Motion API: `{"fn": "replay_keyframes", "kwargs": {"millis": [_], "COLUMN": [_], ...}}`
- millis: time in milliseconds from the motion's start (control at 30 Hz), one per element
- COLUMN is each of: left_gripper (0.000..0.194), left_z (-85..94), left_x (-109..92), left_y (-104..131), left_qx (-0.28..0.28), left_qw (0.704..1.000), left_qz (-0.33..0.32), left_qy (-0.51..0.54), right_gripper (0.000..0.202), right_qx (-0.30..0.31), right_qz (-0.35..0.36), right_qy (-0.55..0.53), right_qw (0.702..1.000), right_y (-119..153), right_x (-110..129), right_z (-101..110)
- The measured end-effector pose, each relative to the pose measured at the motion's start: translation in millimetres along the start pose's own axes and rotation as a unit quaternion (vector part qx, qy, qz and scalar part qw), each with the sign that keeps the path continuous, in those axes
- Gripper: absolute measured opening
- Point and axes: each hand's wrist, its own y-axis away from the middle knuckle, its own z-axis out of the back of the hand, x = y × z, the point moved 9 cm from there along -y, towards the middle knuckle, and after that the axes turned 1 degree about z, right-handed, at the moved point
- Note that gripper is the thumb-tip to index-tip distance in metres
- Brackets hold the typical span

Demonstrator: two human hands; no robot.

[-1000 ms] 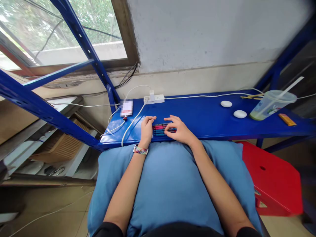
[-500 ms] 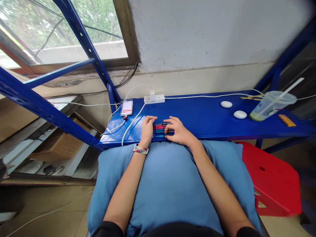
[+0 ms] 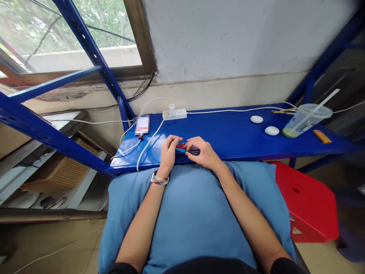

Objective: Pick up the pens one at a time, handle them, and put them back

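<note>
White power strip [image 3: 181, 113] at the back of the blue table [image 3: 228, 133], with a white cable [image 3: 222, 111] running right from it; just left of the strip, a pale flat object [image 3: 142, 125], blurred over; above left of the strip, a window [image 3: 114, 34] onto greenery; well right of the strip, two white ovals [image 3: 272, 131], a clear cup [image 3: 293, 123] with a straw [image 3: 326, 99], an orange packet [image 3: 322, 136]; nearer than the strip, a blue cushion [image 3: 199, 220]; lower right of it, a red stool [image 3: 310, 205]; lower left, a brown basket [image 3: 59, 169]
</note>
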Motion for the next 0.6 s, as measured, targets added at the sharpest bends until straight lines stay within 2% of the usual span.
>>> {"fn": "replay_keyframes", "kwargs": {"millis": [133, 300, 400, 500, 600], "left_gripper": [0.033, 0.023, 0.020, 0.019, 0.019], "left_z": [-7.4, -2.1, 2.5, 8.7, 9.6], "left_x": [-15, -18, -18, -18, -16], "left_y": [11, 15, 15, 13, 13], "left_qx": [0.052, 0.060, 0.056, 0.030, 0.022], "left_qw": [0.998, 0.997, 0.997, 0.998, 0.999], "left_qz": [-0.032, -0.028, -0.034, -0.036, -0.032], "left_qy": [-0.025, -0.040, -0.044, -0.038, -0.030], "right_gripper": [0.004, 0.010, 0.016, 0.021, 0.022], "right_qx": [-0.028, -0.051, -0.091, -0.148, -0.181], "right_qz": [-0.033, -0.030, -0.068, -0.127, -0.176], "right_qy": [-0.002, 0.001, -0.004, -0.090, -0.224], "right_qw": [0.999, 0.998, 0.993, 0.977, 0.941], "right_y": [2, 2, 4, 9, 14], "right_x": [-1, -2, -12, -28, -44], "right_z": [5, 13, 26, 39, 43]}}
